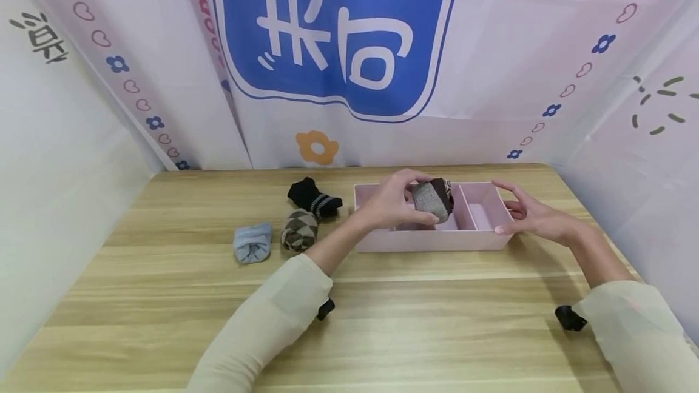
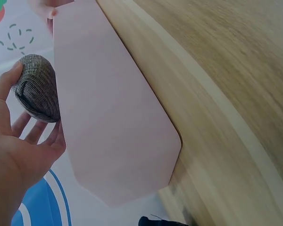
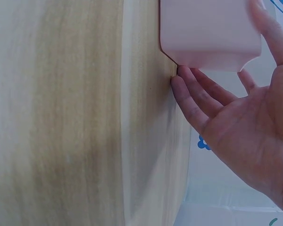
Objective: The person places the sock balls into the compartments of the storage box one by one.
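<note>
My left hand (image 1: pixel 394 200) holds a rolled-up pair of grey and dark brown socks (image 1: pixel 432 200) over the middle of a pink divided box (image 1: pixel 431 241). In the left wrist view, the thumb and fingers sit around the ribbed grey sock roll (image 2: pixel 37 88), beside the box wall (image 2: pixel 104 103). At the box's right end is my right hand (image 1: pixel 537 216), its thumb on the front corner and a finger at the back corner. The right wrist view has the fingers of this hand (image 3: pixel 245 117) against the box's end (image 3: pixel 210 33). My left hand partly hides the box's left compartments.
Left of the box lie a black sock roll with grey stripes (image 1: pixel 314 198), a brown-and-beige checked sock roll (image 1: pixel 300 230) and a light blue sock roll (image 1: pixel 252 243). All rest on the wooden table (image 1: pixel 382 326). Printed fabric (image 1: pixel 464 132) hangs behind and at both sides.
</note>
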